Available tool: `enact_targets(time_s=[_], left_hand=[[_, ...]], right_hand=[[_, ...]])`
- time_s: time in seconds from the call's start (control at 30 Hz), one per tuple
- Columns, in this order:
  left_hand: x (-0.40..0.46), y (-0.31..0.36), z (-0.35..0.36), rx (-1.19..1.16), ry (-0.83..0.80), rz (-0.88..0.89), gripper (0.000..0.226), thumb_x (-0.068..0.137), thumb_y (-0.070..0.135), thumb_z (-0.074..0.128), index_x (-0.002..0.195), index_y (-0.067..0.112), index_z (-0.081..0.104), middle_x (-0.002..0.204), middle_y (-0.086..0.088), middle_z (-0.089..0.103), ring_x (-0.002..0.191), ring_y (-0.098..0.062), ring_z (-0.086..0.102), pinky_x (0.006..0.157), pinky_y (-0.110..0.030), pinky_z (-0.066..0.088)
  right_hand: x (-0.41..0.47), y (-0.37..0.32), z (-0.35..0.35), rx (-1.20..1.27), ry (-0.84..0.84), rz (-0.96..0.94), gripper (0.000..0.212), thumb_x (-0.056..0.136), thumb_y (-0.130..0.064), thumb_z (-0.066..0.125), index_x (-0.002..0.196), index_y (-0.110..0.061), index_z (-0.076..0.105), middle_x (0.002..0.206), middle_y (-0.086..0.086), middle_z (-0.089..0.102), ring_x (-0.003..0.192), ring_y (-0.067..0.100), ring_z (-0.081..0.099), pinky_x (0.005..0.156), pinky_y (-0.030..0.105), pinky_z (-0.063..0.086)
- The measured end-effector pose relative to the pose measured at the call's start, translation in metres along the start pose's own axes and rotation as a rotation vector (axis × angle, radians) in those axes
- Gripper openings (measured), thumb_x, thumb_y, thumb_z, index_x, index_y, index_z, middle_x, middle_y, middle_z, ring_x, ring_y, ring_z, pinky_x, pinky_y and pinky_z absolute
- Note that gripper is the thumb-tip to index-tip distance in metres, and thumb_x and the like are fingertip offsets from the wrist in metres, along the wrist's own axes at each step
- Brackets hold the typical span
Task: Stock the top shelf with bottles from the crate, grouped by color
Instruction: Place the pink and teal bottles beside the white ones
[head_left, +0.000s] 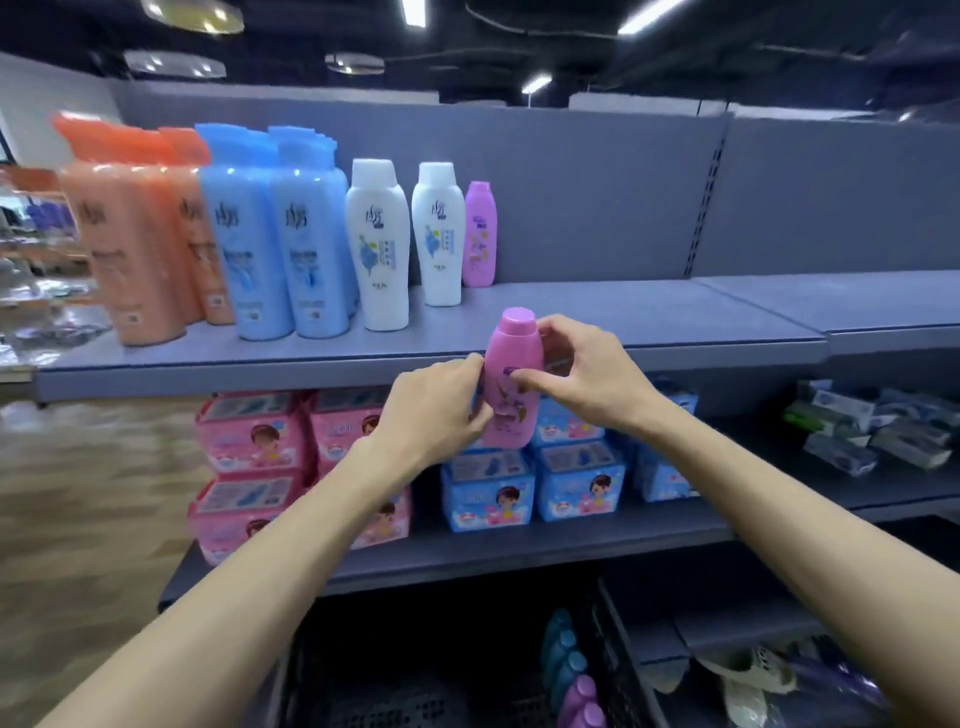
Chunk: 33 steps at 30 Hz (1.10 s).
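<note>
Two hands are holding one pink bottle (511, 379) upright between them, in front of the top shelf (415, 358) edge. The left hand (441, 405) is pinching the bottle's left side with curled fingers, and the right hand (582, 374) is gripping its right side, thumb lying across the label and fingers curling behind near the cap.

Beyond the hands, on the top shelf, bottles are standing in color groups. Farthest left of the left hand, orange bottles (135, 239) are showing two front rows, more blurred behind them, so their count cannot be told. Next are blue bottles (280, 244), two in front with more caps behind. Two white bottles (379, 244) are standing just above the left hand, and one small purple bottle (479, 234) is standing at the right end of the line, straight beyond the held bottle.

Below the hands, a lower shelf is carrying pink packs (249, 441) under the left forearm and blue packs (576, 488) under the right hand. Lower still, between the forearms, a dark crate (613, 649) is holding about three blue bottles and two purple ones (582, 701).
</note>
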<state>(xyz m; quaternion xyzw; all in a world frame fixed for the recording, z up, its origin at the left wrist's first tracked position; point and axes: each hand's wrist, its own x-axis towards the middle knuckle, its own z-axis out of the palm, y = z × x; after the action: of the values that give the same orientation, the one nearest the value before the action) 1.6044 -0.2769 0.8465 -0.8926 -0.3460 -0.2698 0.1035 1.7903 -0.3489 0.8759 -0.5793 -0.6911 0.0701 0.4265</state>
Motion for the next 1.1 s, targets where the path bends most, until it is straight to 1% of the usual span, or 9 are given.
enact_targets(time_s=[0.13,0.27,0.43,0.6,0.67,0.77,0.9,1.0,1.1], left_hand=[[0.028,-0.009,-0.031,0.007,0.046,0.019,0.019,0.086,0.036,0.049,0.094,0.019,0.045,0.088,0.003,0.062,0.085,-0.027,0.06,0.06,-0.036,0.039],[0.045,-0.017,-0.053,0.006,0.079,0.034,0.022,0.088,0.036,0.05,0.102,0.019,0.05,0.09,0.004,0.062,0.085,-0.024,0.059,0.062,-0.035,0.043],[0.055,-0.021,-0.061,0.011,0.104,0.034,0.025,0.089,0.035,0.05,0.108,0.02,0.05,0.09,0.005,0.062,0.084,-0.022,0.059,0.065,-0.037,0.048],[0.061,-0.02,-0.056,0.005,0.091,0.047,0.027,0.09,0.035,0.05,0.113,0.021,0.049,0.093,0.005,0.061,0.086,-0.023,0.059,0.066,-0.035,0.046],[0.064,-0.019,-0.05,-0.007,0.083,0.038,0.028,0.09,0.036,0.05,0.114,0.022,0.05,0.095,0.005,0.062,0.088,-0.023,0.059,0.066,-0.035,0.046],[0.067,-0.02,-0.042,-0.012,0.075,0.02,0.027,0.089,0.035,0.05,0.113,0.022,0.05,0.094,0.005,0.062,0.088,-0.024,0.06,0.064,-0.034,0.044],[0.072,-0.025,-0.033,-0.022,0.09,-0.01,0.025,0.09,0.033,0.05,0.112,0.021,0.051,0.091,0.008,0.061,0.084,-0.02,0.058,0.06,-0.031,0.034],[0.078,-0.027,-0.025,-0.029,0.084,-0.05,0.024,0.089,0.032,0.051,0.11,0.02,0.052,0.092,0.007,0.062,0.086,-0.022,0.058,0.062,-0.032,0.038],[0.087,-0.03,-0.015,-0.037,0.072,-0.088,0.024,0.089,0.032,0.051,0.108,0.019,0.052,0.092,0.006,0.062,0.088,-0.023,0.058,0.063,-0.033,0.038]], right_hand=[[0.031,-0.017,-0.021,0.029,0.042,-0.041,0.039,0.078,-0.025,0.082,0.112,-0.017,0.064,0.1,-0.009,0.073,0.091,0.003,0.069,0.083,0.024,0.056],[0.055,-0.031,-0.034,0.049,0.066,-0.067,0.038,0.079,-0.026,0.081,0.112,-0.018,0.065,0.099,-0.011,0.073,0.089,0.002,0.069,0.083,0.02,0.054],[0.081,-0.035,-0.045,0.069,0.073,-0.076,0.039,0.08,-0.026,0.08,0.114,-0.017,0.064,0.1,-0.008,0.073,0.089,0.006,0.07,0.085,0.027,0.056],[0.098,-0.017,-0.039,0.062,0.127,0.013,0.038,0.08,-0.028,0.079,0.114,-0.019,0.063,0.103,-0.009,0.072,0.092,0.005,0.069,0.089,0.032,0.057],[0.098,-0.008,-0.034,0.098,0.117,0.068,0.043,0.078,-0.03,0.082,0.114,-0.019,0.062,0.104,-0.009,0.071,0.094,0.006,0.068,0.088,0.031,0.056],[0.091,0.005,-0.024,-0.009,-0.006,0.082,0.057,0.069,-0.03,0.088,0.117,-0.019,0.059,0.106,-0.006,0.07,0.092,0.007,0.066,0.083,0.026,0.056],[0.085,0.022,-0.012,-0.061,-0.05,0.106,0.059,0.068,-0.03,0.088,0.119,-0.02,0.061,0.103,-0.006,0.071,0.088,0.003,0.065,0.07,0.011,0.048],[0.093,0.031,-0.011,-0.08,-0.016,0.139,0.056,0.067,-0.031,0.088,0.115,-0.019,0.062,0.1,-0.006,0.07,0.086,0.004,0.065,0.07,0.01,0.047],[0.103,0.037,-0.011,-0.065,-0.009,0.171,0.056,0.066,-0.03,0.089,0.113,-0.018,0.062,0.099,-0.004,0.07,0.085,0.007,0.067,0.073,0.015,0.051]])
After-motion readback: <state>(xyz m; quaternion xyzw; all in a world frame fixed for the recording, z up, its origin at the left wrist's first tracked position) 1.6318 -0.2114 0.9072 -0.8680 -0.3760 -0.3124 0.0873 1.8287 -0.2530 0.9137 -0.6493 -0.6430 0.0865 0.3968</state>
